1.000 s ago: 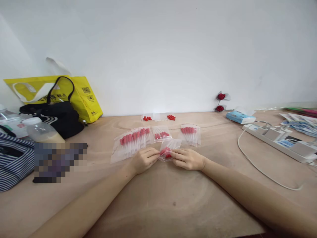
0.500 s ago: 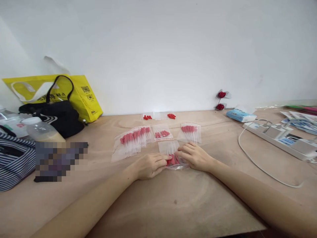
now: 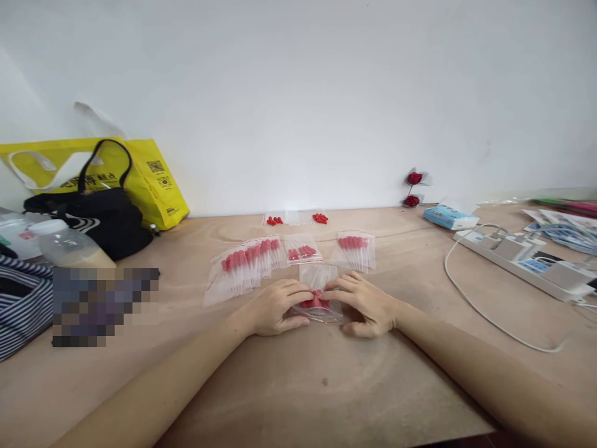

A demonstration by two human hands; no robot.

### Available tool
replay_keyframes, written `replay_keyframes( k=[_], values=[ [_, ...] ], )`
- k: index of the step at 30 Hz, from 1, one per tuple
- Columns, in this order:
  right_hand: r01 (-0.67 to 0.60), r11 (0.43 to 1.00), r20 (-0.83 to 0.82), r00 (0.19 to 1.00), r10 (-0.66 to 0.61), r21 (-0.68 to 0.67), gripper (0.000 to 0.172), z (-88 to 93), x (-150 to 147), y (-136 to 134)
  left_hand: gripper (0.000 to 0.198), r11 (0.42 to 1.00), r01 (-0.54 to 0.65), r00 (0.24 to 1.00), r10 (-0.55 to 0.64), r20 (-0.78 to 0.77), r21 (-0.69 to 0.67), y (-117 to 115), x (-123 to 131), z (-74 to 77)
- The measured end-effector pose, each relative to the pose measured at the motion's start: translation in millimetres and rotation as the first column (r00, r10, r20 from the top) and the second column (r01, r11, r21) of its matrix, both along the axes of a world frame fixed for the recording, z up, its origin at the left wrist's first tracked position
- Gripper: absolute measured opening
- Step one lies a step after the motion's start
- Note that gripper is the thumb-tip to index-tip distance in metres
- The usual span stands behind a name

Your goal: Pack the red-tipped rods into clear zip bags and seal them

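A clear zip bag (image 3: 321,315) lies flat on the table in front of me. It holds several thin, clear-stemmed pieces with red bulb ends, which look like droppers. From the left side, my left hand (image 3: 278,306) rests its fingertips on the bag over the red bulbs, thumb held apart. My right hand (image 3: 366,303) reaches in from the other side, fingers stretched onto the bulbs and thumb spread below. Neither hand is closed around the bag. The fingertips partly cover the red bulbs.
Overlapping filled bags (image 3: 242,266) lie to the left, with filled bags behind (image 3: 302,247) and at right (image 3: 357,249). Loose red bulbs (image 3: 320,218) sit near the wall. A power strip (image 3: 527,264) with a white cable and a tissue pack (image 3: 450,217) are right; a yellow bag (image 3: 161,186) stands left.
Both thumbs have spread away from the fingers. My fingertips have come closer together over the red bulbs, which now look bunched. The view has shifted slightly.
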State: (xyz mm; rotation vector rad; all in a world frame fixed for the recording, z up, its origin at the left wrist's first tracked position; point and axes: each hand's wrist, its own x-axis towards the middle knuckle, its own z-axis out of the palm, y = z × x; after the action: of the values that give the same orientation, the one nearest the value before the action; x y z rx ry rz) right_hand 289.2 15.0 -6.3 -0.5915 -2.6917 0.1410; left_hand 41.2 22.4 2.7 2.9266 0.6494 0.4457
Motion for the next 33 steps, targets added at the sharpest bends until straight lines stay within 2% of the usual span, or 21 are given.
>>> replay_keyframes(
  k=[3, 6, 9, 14, 17, 27, 30, 33],
  values=[
    [0.049, 0.996, -0.113, 0.992, -0.057, -0.073, 0.052, -0.9, -3, -2, 0.041, 0.998, -0.046, 0.999, 0.048, -0.025, 0.048, 0, 0, 1.0],
    [0.094, 0.994, -0.149, 0.984, -0.1, -0.047, 0.048, -5.5, -11, -4, 0.046, 0.994, -0.064, 0.997, 0.068, -0.039, 0.09, 0, -1, 0.3],
    [0.176, 0.984, -0.179, 0.969, -0.173, 0.001, 0.033, -11.4, -21, -6, 0.046, 0.993, -0.068, 0.997, 0.071, -0.024, 0.093, 0, -1, -1.7],
    [0.41, 0.912, -0.222, 0.892, -0.393, 0.034, 0.017, -16.3, -38, -12, 0.049, 0.996, -0.072, 0.997, 0.074, -0.03, 0.047, 1, -2, -4.2],
    [0.466, 0.883, -0.196, 0.873, -0.447, 0.061, 0.012, -16.5, -44, -14, 0.049, 0.997, -0.065, 0.998, 0.066, -0.005, 0.048, 2, -2, -4.9],
    [0.501, 0.834, -0.191, 0.864, -0.467, 0.229, 0.023, -19.6, -44, -14, 0.042, 0.994, -0.043, 0.998, 0.039, 0.043, 0.103, 2, -2, -8.8],
    [0.45, 0.858, -0.2, 0.89, -0.409, 0.248, 0.024, -19.6, -41, -11, 0.04, 0.993, -0.048, 0.998, 0.044, 0.038, 0.112, 2, -2, -8.9],
    [0.347, 0.898, -0.204, 0.932, -0.299, 0.27, 0.025, -20.6, -38, -7, 0.037, 0.993, -0.053, 0.998, 0.048, 0.048, 0.107, 2, -2, -9.0]
  ],
)
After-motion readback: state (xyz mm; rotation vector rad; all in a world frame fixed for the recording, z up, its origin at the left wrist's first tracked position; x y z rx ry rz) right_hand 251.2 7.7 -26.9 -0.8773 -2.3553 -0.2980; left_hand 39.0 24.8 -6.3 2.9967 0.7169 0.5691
